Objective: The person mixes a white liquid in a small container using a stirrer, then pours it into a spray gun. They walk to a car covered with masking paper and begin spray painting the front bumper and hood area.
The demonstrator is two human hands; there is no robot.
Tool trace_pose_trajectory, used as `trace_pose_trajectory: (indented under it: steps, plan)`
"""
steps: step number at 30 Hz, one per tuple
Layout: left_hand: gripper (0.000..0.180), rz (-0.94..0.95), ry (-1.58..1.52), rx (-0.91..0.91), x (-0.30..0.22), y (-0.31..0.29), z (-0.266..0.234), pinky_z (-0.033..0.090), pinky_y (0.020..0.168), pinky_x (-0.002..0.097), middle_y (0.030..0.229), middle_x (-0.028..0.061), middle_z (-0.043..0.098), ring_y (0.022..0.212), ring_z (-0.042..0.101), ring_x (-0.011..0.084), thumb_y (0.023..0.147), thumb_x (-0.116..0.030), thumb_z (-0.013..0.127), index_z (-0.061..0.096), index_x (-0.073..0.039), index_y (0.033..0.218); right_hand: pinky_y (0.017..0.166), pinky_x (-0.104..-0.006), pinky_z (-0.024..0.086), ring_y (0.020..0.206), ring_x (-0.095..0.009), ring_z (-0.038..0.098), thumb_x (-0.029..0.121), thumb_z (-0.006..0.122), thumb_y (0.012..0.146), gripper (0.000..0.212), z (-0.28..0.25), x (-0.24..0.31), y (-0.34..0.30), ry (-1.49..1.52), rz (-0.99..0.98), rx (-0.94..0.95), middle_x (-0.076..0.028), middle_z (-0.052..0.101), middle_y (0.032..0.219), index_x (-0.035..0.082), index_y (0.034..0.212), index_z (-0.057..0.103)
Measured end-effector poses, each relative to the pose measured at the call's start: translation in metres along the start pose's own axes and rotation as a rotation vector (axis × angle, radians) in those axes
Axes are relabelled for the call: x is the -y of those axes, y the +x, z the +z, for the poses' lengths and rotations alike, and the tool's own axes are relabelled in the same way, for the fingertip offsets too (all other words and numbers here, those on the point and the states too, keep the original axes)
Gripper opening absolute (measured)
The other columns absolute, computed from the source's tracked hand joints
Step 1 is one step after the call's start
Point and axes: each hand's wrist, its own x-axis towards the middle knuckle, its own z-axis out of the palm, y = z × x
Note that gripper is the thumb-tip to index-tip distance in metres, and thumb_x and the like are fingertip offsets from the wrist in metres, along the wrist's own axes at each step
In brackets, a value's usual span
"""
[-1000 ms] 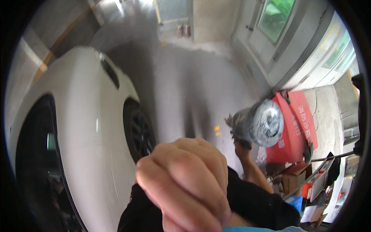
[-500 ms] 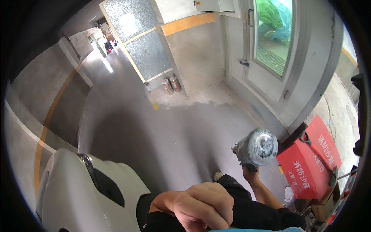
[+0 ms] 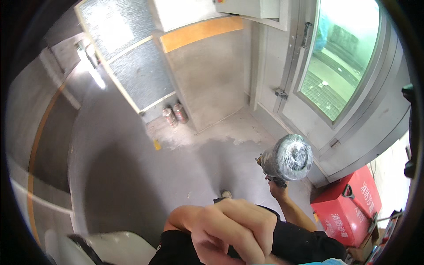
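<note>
My right hand is closed around the handle of a spray gun, held out ahead to the right. Its round cup, wrapped in clear film, faces up toward me. Big and close at the lower middle, my left hand has its fingers curled together. Whatever they may pinch is hidden. Light blue material shows along the bottom edge beside that hand.
A pale door with a green-lit window stands at the right. Below it is a red box with a shovel. Two bottles stand by the wall. A white curved body is at lower left.
The view has moved forward and turned right: the door looks larger, and the white body has slid down toward the lower edge. Both hands keep their closed shape; the spray gun stays in my right hand.
</note>
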Motion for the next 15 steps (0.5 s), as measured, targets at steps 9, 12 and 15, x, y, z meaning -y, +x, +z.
trace_pose_trajectory:
  steps: [9, 12, 15]
  plan:
    - [0.035, 0.154, -0.237, 0.243, 0.070, 0.141, -0.182, 0.049, 0.066, 0.0280, 0.093, 0.0130, 0.069, 0.081, 0.060, 0.0195, 0.101, -0.032, 0.071, 0.079, 0.001, 0.095, 0.066, -0.0307, 0.052, 0.075, -0.013, 0.063, -0.002, 0.057, 0.094, 0.014, 0.038, -0.025, 0.117, 0.048, 0.105, -0.367, -0.003, 0.069, 0.086, 0.005, 0.094, 0.070]
    - [0.038, 0.243, -0.372, 0.284, 0.109, 0.184, -0.216, 0.048, 0.066, 0.0273, 0.098, 0.0138, 0.071, 0.084, 0.059, 0.0199, 0.098, -0.035, 0.075, 0.082, 0.002, 0.100, 0.070, -0.0321, 0.054, 0.077, -0.015, 0.066, -0.001, 0.058, 0.092, 0.013, 0.042, -0.051, 0.177, -0.037, 0.054, -0.379, -0.004, 0.071, 0.088, 0.004, 0.095, 0.070]
    - [0.038, 0.026, -0.408, 0.209, 0.121, 0.208, -0.256, 0.047, 0.065, 0.0279, 0.101, 0.0144, 0.072, 0.083, 0.058, 0.0213, 0.097, -0.035, 0.076, 0.082, 0.003, 0.097, 0.075, -0.0347, 0.055, 0.081, -0.019, 0.068, -0.002, 0.060, 0.091, 0.014, 0.041, -0.073, 0.250, -0.206, -0.086, -0.404, -0.006, 0.072, 0.089, 0.003, 0.096, 0.071]
